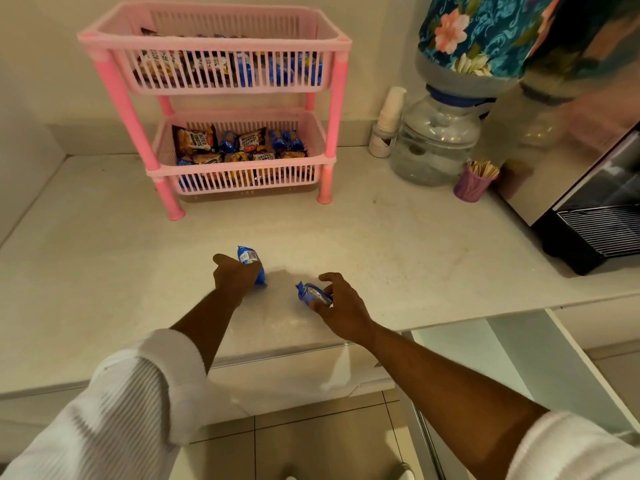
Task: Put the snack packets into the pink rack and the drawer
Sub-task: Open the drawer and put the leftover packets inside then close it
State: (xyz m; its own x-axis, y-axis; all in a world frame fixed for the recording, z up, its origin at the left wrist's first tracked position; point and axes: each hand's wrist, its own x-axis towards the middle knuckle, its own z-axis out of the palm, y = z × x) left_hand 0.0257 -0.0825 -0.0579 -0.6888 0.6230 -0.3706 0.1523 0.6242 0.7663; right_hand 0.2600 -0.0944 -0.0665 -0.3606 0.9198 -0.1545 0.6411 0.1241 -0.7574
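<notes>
A: What is held at the front of the counter (104, 271)?

B: Two blue snack packets are held, one in each hand. The left packet (250, 263) is gripped by the left hand (232, 277), with the fingers curled round it from the near side. It is seen just above the counter surface, near the middle of the front edge; whether it touches the surface cannot be told.

A: And the other?

B: The right packet (313, 295) is pinched by the right hand (341, 306), the thumb below and the fingers arched over it. It is placed just right of the first packet, a little closer to the front edge.

A: Where is the pink rack (214, 109) found?

B: It is stood near the back edge of the counter, left of centre. Both tiers are already filled with packets, blue ones and brown peanut ones.

A: And the drawer (519, 358)?

B: It is pulled open below the front edge, at the right. Its inside is seen only in part.

A: What else is seen?

B: A water dispenser (440, 140) and a purple cup of sticks (472, 183) are set toward the back right corner.
</notes>
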